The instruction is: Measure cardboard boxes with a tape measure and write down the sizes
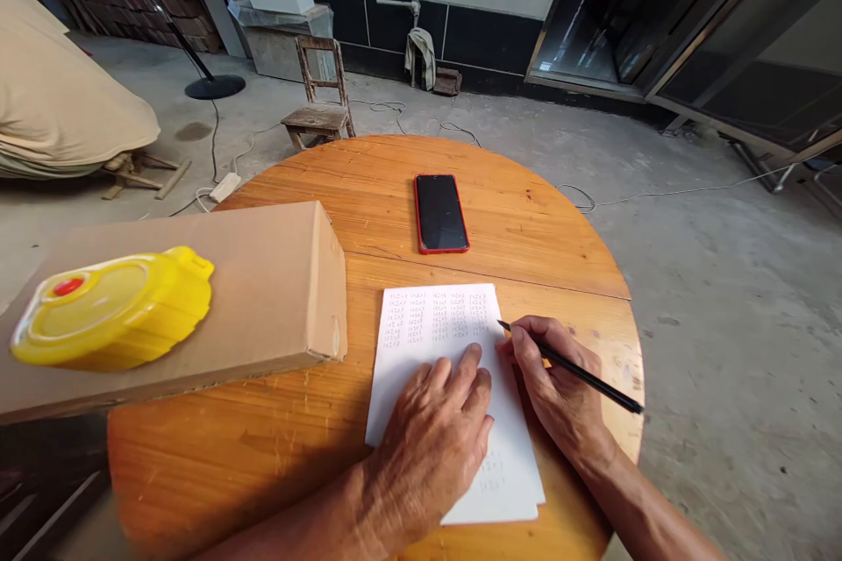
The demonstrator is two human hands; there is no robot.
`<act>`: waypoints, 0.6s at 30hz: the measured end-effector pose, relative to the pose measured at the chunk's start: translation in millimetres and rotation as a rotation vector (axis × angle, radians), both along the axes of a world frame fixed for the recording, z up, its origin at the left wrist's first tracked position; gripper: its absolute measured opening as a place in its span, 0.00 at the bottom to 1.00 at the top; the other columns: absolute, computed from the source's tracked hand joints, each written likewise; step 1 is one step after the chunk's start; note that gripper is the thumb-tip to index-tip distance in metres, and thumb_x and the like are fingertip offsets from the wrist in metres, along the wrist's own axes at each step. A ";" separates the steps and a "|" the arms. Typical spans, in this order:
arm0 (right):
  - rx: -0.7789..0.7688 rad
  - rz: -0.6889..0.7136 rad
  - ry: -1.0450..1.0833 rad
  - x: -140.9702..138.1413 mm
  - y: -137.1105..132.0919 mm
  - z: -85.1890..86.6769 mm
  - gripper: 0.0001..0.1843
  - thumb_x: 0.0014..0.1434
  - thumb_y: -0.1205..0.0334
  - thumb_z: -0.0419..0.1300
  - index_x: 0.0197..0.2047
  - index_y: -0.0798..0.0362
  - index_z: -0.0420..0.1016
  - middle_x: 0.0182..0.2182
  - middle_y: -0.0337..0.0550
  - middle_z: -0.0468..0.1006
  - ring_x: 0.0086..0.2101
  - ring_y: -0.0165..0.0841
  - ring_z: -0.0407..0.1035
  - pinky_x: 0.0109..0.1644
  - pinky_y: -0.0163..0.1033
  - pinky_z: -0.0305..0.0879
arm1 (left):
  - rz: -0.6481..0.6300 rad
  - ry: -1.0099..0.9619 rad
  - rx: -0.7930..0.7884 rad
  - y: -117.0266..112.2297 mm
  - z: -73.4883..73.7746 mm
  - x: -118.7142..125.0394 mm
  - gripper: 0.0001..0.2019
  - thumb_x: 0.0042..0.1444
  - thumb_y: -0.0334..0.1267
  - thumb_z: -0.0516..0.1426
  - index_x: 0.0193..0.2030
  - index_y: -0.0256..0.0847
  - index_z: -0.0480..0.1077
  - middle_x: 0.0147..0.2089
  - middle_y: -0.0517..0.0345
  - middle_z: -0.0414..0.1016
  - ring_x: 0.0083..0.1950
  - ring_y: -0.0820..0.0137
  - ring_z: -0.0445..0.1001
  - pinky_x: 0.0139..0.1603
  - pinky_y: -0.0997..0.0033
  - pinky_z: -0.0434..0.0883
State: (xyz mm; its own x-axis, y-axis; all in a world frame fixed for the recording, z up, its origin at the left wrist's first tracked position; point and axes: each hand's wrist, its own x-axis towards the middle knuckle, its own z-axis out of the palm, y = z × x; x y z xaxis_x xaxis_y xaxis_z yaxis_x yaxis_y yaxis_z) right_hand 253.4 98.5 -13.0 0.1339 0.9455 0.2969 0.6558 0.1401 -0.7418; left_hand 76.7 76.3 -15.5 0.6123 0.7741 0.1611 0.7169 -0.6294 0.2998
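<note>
White paper sheets [401, 386] lie on a round wooden table [526, 219], the top one bearing several columns of handwritten figures. Across the middle of the paper rests my left hand [438, 429], palm down, its fingers stretched out and holding nothing. My right hand [559, 377] grips a black pen [588, 377] at the paper's right edge. The pen's tip is near the upper right of the writing; whether it touches the paper I cannot tell. Fainter figures show low on the sheet, partly covered by my left hand.
Beyond the paper lies a phone [440, 212] in a red case. At left, a cardboard box [263, 280] carries a yellow plastic container [124, 302] with a red button. A small wooden chair [322, 110] stands behind the table, and cables run over the concrete floor [724, 324].
</note>
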 end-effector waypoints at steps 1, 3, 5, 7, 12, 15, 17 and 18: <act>-0.006 0.004 0.011 -0.2 -0.5 0.6 0.06 0.65 0.60 0.57 0.37 0.49 0.73 0.26 0.35 0.79 0.28 0.30 0.73 0.34 0.35 0.67 | -0.005 0.001 -0.006 -0.4 0.9 -0.6 0.16 0.63 0.34 0.53 0.56 0.37 0.68 0.66 0.49 0.65 0.49 0.59 0.69 0.47 0.56 0.73; -0.019 0.008 0.034 -0.4 -1.6 1.6 0.06 0.66 0.60 0.57 0.36 0.49 0.72 0.26 0.36 0.79 0.28 0.30 0.74 0.34 0.35 0.68 | -0.004 -0.003 -0.021 -1.6 2.1 -2.0 0.15 0.62 0.33 0.53 0.55 0.37 0.68 0.65 0.49 0.67 0.49 0.58 0.69 0.46 0.56 0.73; -0.039 0.013 0.050 -0.6 -2.9 2.3 0.06 0.66 0.59 0.57 0.37 0.49 0.73 0.26 0.36 0.79 0.28 0.31 0.74 0.34 0.35 0.68 | 0.001 -0.019 -0.026 -3.1 2.4 -3.6 0.15 0.61 0.32 0.53 0.54 0.37 0.69 0.64 0.49 0.67 0.50 0.58 0.68 0.48 0.55 0.73; -0.065 0.028 0.062 -0.6 -4.2 2.7 0.06 0.66 0.59 0.57 0.37 0.49 0.73 0.27 0.37 0.79 0.28 0.31 0.74 0.34 0.36 0.69 | 0.001 -0.041 -0.020 -4.6 1.9 -5.3 0.15 0.61 0.32 0.54 0.54 0.37 0.69 0.64 0.49 0.67 0.54 0.56 0.67 0.51 0.53 0.72; -0.079 0.079 0.080 0.0 -7.0 3.0 0.06 0.66 0.59 0.57 0.37 0.48 0.72 0.26 0.35 0.79 0.27 0.29 0.73 0.34 0.34 0.69 | -0.019 -0.059 -0.020 -6.2 1.1 -8.4 0.16 0.61 0.33 0.55 0.55 0.36 0.68 0.63 0.48 0.67 0.58 0.56 0.65 0.56 0.52 0.70; -0.086 0.096 0.089 0.9 -8.4 1.8 0.05 0.66 0.60 0.57 0.38 0.48 0.72 0.26 0.35 0.79 0.27 0.29 0.73 0.34 0.34 0.69 | -0.025 -0.078 -0.030 -5.1 2.2 -10.1 0.14 0.61 0.33 0.54 0.53 0.37 0.69 0.63 0.49 0.68 0.57 0.56 0.66 0.55 0.53 0.70; -0.083 0.107 0.090 1.0 -9.1 0.9 0.05 0.66 0.60 0.57 0.39 0.48 0.72 0.27 0.35 0.79 0.27 0.29 0.73 0.34 0.34 0.69 | -0.026 -0.094 -0.034 -3.6 3.1 -10.9 0.12 0.61 0.33 0.54 0.51 0.38 0.70 0.62 0.49 0.69 0.56 0.56 0.66 0.54 0.53 0.71; -0.079 0.111 0.086 0.9 -9.3 0.6 0.04 0.66 0.60 0.57 0.39 0.48 0.72 0.27 0.35 0.79 0.27 0.29 0.73 0.34 0.34 0.69 | -0.027 -0.102 -0.035 -2.7 3.5 -11.1 0.11 0.61 0.33 0.54 0.50 0.38 0.71 0.62 0.49 0.69 0.56 0.56 0.67 0.53 0.53 0.72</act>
